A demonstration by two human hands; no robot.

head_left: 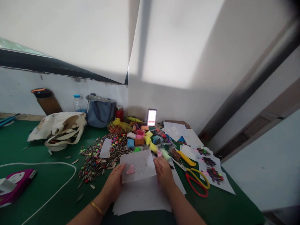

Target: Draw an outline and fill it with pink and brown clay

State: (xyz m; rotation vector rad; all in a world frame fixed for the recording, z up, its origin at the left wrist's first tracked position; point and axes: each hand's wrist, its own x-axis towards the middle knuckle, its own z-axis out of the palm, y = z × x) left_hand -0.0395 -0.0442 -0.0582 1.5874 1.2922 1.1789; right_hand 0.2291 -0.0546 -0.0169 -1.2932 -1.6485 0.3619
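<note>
Head view: the left hand [116, 178] and right hand [164, 173] each grip a side edge of a flat white paper card [142, 177], held between them over loose, smooth sheets [145, 198]. Nearer the left grip, a rounded pink clay-like piece [130, 169] adjoins a drawn, bumpy outline [141, 165]. Beyond the grip lie blocky coloured packets [139, 141]; leftward, striped, pointed seeds [93, 165]; rightward, scissors [188, 170] with looped red and yellow handles.
</note>
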